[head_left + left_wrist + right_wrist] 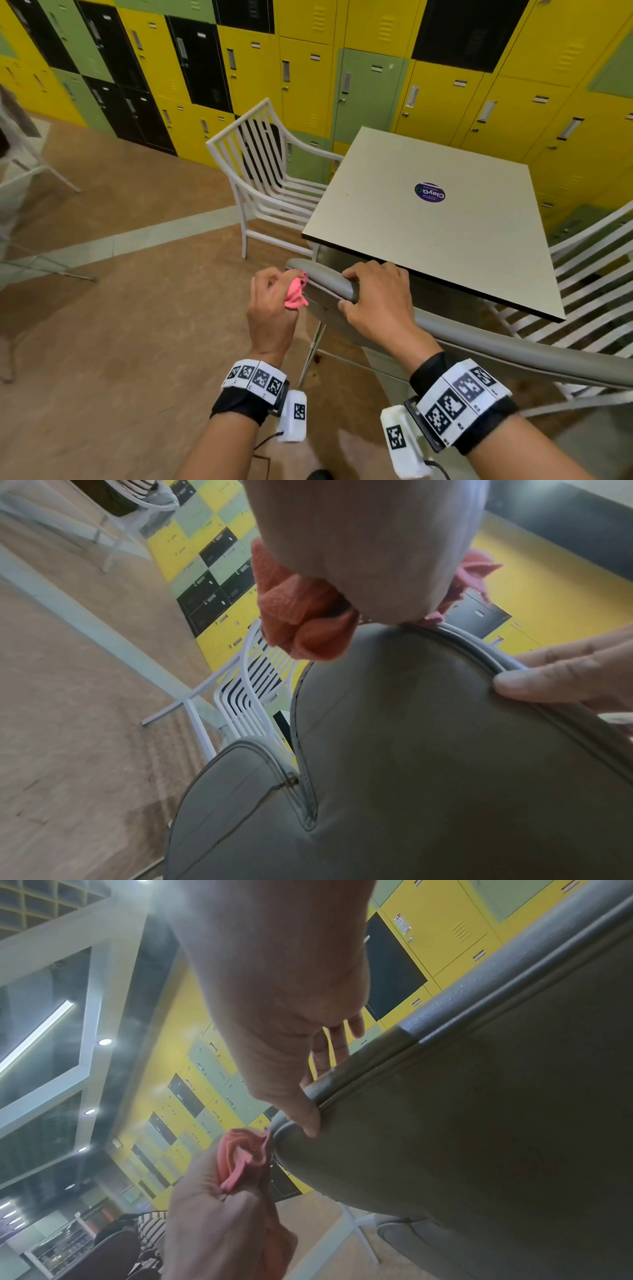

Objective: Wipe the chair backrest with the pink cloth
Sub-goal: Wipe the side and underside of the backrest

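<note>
**Inspector:** Lockers [308,85] line the wall behind a desk [445,246]. Grey chair backrest [329,277] stands at its near edge.

**Assistant:** Hands?

**Inspector:** Right hand [376,301] clamps the top rail. Left hand [270,308] bunches the pink cloth [296,291], touching the backrest's left end.

**Assistant:** Direction?

**Inspector:** Rail's long axis runs rightward from the cloth; the wipe likely follows it.

Even indoor light, head view sharp but bowed toward the lockers [308,78]; right wrist view dim, ceiling lights [104,1041] flaring hazily, near hand soft and blurred.
</note>
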Motion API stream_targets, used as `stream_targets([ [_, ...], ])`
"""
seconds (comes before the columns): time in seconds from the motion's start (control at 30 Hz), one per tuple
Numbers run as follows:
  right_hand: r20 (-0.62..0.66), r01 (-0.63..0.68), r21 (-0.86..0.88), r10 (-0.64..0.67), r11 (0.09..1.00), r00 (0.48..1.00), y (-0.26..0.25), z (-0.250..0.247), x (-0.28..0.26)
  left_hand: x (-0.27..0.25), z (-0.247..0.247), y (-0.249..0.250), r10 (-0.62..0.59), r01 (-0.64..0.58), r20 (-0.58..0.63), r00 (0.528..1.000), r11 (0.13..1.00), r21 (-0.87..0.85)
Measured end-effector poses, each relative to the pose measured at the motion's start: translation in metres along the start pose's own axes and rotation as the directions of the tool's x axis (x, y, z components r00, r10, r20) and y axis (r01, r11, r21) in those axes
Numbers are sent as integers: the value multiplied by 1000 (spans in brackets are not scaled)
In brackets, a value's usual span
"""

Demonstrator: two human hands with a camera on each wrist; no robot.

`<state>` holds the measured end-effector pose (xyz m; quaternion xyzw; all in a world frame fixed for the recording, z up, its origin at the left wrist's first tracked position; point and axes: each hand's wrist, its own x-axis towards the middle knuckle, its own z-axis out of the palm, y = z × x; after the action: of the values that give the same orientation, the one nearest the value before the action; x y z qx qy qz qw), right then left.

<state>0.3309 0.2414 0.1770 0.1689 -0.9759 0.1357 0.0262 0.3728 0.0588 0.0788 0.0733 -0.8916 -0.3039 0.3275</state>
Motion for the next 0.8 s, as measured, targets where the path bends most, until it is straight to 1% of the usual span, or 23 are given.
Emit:
stream_targets([
  [0.07,13,5,-15,-5,1000,1000,-1,-2,1,12,-2,-9,-110,110,33,993,994,21],
  [0.1,20,4,-14,-4,1000,1000,-2,-3,1,19,-2,-15,-190,187,68,979,981,43],
  [0.17,27,-1,10,1,1000,1000,-6,-4,2,31,-7,-27,-344,338,125,931,939,70],
  [0.2,24,2,23,-2,1000,1000,-8,-4,2,33,-11,-30,-376,371,132,917,926,62],
  [0.23,17,10,35,-10,999,1000,-11,-4,3,32,-15,-30,-360,358,116,926,933,39],
  [0.27,8,18,45,-19,999,1000,-13,-3,5,30,-19,-27,-300,301,85,950,954,8],
  [0.33,-6,24,57,-24,998,1000,-17,0,10,19,-24,-11,-126,129,59,990,990,-49],
  [0.4,9,26,48,-26,999,1000,-20,4,14,5,-21,3,3,3,90,996,998,-68],
  [0.47,42,28,34,-30,999,999,-22,9,17,-1,-14,8,28,-22,79,996,997,-70],
  [0.57,68,16,61,-21,998,998,-23,11,20,3,-7,3,5,-5,-3,1000,998,-60],
  [0.63,67,18,64,-22,998,998,-24,11,21,7,-4,-1,-53,51,-29,998,997,-55],
  [0.7,62,21,58,-25,998,998,-24,10,21,13,0,-5,-198,198,-2,980,978,-64],
  [0.73,60,21,55,-24,998,998,-25,11,21,17,3,-11,-282,284,38,959,957,-52],
  [0.8,56,18,48,-21,999,998,-25,11,20,27,7,-21,-412,414,119,904,910,3],
])
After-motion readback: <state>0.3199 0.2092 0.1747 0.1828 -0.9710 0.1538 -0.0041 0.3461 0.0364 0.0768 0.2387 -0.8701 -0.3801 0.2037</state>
